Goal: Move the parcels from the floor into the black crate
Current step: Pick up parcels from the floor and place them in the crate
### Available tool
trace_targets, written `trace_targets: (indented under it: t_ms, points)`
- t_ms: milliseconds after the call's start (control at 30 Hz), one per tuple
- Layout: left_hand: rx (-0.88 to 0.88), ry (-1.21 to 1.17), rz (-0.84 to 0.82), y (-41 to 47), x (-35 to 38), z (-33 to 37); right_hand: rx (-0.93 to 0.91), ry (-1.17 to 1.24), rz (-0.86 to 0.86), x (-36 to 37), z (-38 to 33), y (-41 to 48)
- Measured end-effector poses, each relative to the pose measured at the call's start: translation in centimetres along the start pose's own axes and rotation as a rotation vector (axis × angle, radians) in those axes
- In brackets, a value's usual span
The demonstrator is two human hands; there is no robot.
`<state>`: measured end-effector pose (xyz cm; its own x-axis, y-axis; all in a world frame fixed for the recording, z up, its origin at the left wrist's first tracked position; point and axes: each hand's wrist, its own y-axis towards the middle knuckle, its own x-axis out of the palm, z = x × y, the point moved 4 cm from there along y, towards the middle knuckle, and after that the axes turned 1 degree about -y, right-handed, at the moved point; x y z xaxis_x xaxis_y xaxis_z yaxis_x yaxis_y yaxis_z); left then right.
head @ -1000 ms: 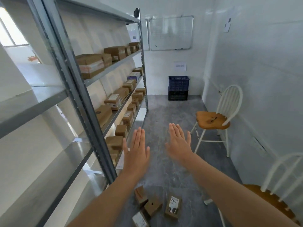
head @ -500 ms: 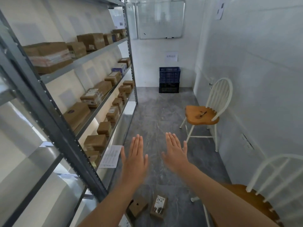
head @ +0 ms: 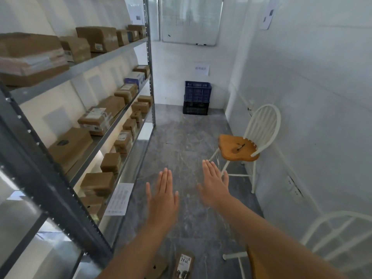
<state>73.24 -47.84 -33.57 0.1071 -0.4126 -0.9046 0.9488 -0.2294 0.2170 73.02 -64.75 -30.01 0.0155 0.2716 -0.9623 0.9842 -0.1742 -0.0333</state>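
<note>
- Brown cardboard parcels (head: 184, 264) lie on the grey floor (head: 181, 137) at the bottom edge: two show, against four a second ago
- Black plastic crate (head: 195, 108) stands well apart, under a blue crate (head: 198, 91)
- Left hand (head: 164, 200) and right hand (head: 214, 188) stay flat, empty

Down the left a metal shelving rack (head: 150, 77), brown cardboard boxes (head: 96, 39) along its shelves, printed sheet (head: 119, 199) on the lowest one, whiteboard (head: 191, 21) on the far wall, blue crate (head: 198, 91) below it, white wooden-seated chair (head: 237, 150) at right, another chair (head: 338, 234) nearer
</note>
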Motion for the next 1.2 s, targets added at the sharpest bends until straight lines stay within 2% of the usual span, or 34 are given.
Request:
trace_targets:
  t_ms: [200, 633, 900, 1067, 1200]
  points:
    - [-0.027, -0.002, -0.062, 4.3, 1.7, -4.3, 0.049, -0.037, -0.024, 1.3, -1.3, 4.1]
    - [-0.205, -0.052, -0.202, 4.7, 10.7, -9.9, 0.030, -0.035, -0.193, 9.1, -1.4, 8.3]
    - [-0.540, -0.153, -0.319, 2.2, 19.5, -12.7, -0.001, -0.073, -0.399, 18.4, 3.3, 12.5]
    - [-0.819, -0.243, -0.355, -2.1, 29.1, -14.8, -0.087, -0.127, -0.548, 29.4, 8.3, 13.5]
    - [-1.079, -0.384, -0.421, -6.6, 36.8, -15.6, -0.065, -0.185, -0.707, 38.7, 13.5, 11.9]
